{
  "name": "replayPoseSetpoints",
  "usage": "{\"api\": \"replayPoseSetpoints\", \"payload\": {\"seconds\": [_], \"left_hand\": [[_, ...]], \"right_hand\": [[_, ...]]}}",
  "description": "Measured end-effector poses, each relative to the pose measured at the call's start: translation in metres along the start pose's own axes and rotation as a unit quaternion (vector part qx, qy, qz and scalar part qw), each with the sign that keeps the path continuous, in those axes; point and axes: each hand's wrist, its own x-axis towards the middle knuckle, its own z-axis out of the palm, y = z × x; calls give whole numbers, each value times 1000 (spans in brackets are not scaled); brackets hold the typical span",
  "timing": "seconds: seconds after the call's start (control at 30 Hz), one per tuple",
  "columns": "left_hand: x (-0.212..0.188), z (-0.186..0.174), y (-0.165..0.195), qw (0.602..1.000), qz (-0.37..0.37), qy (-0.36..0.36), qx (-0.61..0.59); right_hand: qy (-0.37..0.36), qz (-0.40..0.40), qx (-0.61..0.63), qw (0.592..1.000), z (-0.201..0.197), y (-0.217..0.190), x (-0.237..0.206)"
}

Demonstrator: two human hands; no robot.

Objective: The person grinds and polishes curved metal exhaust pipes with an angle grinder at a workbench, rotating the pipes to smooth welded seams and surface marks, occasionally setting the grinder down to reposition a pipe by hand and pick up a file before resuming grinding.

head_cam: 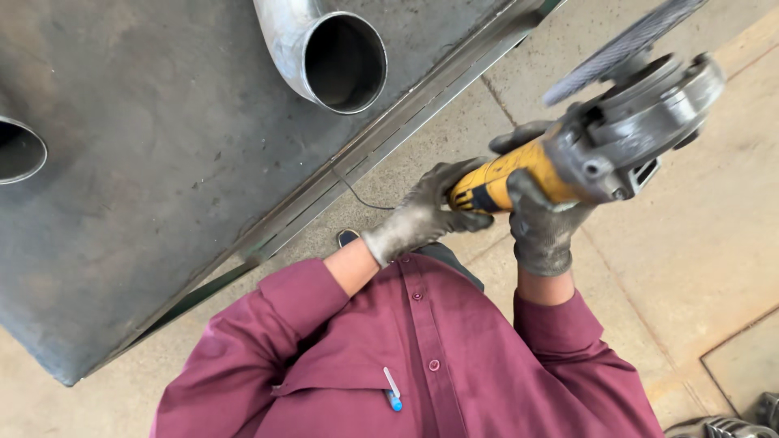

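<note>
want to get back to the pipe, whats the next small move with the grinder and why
Probably swing the angle grinder left and tip its disc down toward the pipe end: both gloved hands, left and right, hold it off the table, disc facing up.

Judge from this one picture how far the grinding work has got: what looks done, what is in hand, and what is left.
Done: not clear; the two pipe elbows, one and another, lie on the steel table, and no ground marks can be made out. In hand: both gloved hands, left and right, grip the yellow angle grinder, held over the floor, its disc away from any metal. Left: apparently any grinding on the pipes.
</note>
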Motion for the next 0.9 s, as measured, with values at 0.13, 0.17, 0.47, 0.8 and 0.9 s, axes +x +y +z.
{"api": "replayPoseSetpoints", "payload": {"seconds": [0.13,0.17,0.47,0.8,0.9], "left_hand": [[-14,4,-17,930,-113,60,-345],[-16,4,-21,899,-132,78,-410],[-12,22,-56,887,-175,124,-409],[-29,-203,4,864,227,274,357],[16,-245,7,843,214,142,473]], "right_hand": [[57,-40,19,997,-2,14,5],[62,-46,18,997,-3,16,5],[68,-46,-38,996,-1,26,6],[-79,106,-183,974,7,17,6],[-157,124,-198,960,24,19,16]]}}
